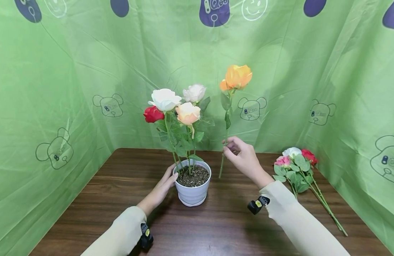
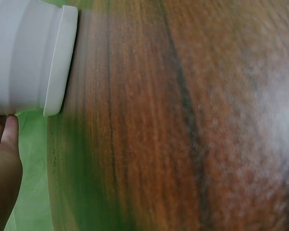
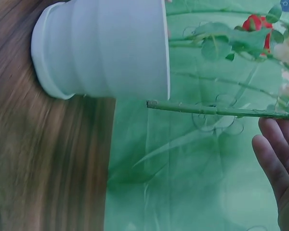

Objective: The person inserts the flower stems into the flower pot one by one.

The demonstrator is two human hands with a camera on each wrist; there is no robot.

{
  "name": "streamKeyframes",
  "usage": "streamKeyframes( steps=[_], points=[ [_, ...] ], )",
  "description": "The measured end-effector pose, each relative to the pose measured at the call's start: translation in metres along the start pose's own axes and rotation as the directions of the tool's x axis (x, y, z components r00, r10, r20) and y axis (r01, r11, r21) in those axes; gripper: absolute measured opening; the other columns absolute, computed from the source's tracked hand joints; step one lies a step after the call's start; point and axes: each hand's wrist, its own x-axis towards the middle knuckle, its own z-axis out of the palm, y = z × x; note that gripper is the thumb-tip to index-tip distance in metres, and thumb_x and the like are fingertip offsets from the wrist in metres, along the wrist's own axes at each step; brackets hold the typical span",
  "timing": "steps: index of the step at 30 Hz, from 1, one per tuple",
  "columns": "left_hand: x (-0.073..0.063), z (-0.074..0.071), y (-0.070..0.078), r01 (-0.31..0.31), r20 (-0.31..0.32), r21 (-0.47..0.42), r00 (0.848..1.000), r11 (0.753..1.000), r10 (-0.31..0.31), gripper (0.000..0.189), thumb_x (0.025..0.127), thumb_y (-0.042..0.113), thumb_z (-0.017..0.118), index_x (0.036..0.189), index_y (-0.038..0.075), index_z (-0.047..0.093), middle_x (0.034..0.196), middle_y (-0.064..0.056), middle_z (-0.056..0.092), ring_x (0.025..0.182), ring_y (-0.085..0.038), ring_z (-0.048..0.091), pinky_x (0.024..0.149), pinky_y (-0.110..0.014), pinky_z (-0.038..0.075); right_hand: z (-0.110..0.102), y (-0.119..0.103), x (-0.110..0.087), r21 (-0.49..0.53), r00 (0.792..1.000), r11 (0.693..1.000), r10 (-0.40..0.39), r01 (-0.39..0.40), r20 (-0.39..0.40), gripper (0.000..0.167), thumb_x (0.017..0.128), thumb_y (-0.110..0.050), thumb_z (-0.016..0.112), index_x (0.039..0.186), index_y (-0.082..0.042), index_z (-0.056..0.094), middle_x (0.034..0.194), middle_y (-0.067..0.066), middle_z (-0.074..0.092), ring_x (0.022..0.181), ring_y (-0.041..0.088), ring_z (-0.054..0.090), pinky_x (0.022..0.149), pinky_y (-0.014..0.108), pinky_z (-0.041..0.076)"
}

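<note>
1. Here in the middle of the head view sits the pale pot (image 1: 193, 195), upright on the desk (image 1: 229, 227), dark soil (image 1: 192, 177) inside, and four blooms are up!
2. That's the red rose (image 1: 153, 114) at the left, the large white rose (image 1: 165, 99) beside it, the peach rose (image 1: 188, 113) in front and the pale rose (image 1: 194, 93) behind: by the look of it, that share is done.
3. Right of centre, the right hand (image 1: 243, 156) has the orange rose (image 1: 238, 76), fingers pinched narrow on its stem, bloom high against the green backdrop.
4. And it's not in yet: the cut end hangs clear of the soil, just outside the rim in the right wrist view.
5. Over at the pot's left side, the left hand (image 1: 163, 185) rests against the wall, fingers laid along it, seemingly to steady it; some of them are hidden behind, so how firmly they press I can't tell.
6. Far right on the desk, three more lie waiting: the pink flower (image 1: 282, 161), the white flower (image 1: 292, 152) and the red flower (image 1: 309, 156).
7. Call it roughly halfway, then: four standing, one in hand, three untouched.
</note>
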Motion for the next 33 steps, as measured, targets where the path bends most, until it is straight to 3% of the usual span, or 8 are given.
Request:
streamKeyframes(
  steps=[13,23,33],
  points=[
    [0.000,0.000,0.001,-0.009,0.006,-0.008,1.000,1.000,0.009,0.054,0.110,0.027,0.035,0.158,0.010,0.020,0.164,-0.015,0.018,0.147,-0.033,0.020,0.112,-0.057,0.029,0.018,-0.024,0.015,0.090,0.998,0.994,-0.060,0.058,0.024,0.019,0.093,-0.003,0.068,0.112,-0.005,0.066,0.091,0.007,0.073,0.078,0.024,0.070,0.068,0.035,0.057],
    [0.000,0.001,0.001,0.007,0.010,-0.006,1.000,1.000,-0.007,0.054,0.110,0.029,0.034,0.159,0.011,0.018,0.164,-0.014,0.017,0.148,-0.031,0.019,0.112,-0.056,0.028,0.035,-0.022,0.018,0.054,0.994,0.997,-0.055,0.050,0.093,0.017,0.096,-0.011,0.066,0.113,-0.012,0.066,0.090,0.006,0.072,0.078,0.011,0.067,0.072,0.031,0.056],
    [0.000,0.001,-0.001,-0.001,0.001,-0.008,1.000,1.000,0.001,0.054,0.110,0.028,0.034,0.159,0.010,0.019,0.164,-0.014,0.017,0.147,-0.032,0.020,0.112,-0.056,0.028,0.048,-0.015,0.020,0.030,0.992,0.998,-0.052,0.049,0.119,0.016,0.096,-0.010,0.066,0.112,-0.013,0.067,0.090,0.002,0.073,0.080,0.010,0.067,0.073,0.031,0.055]
  ],
)
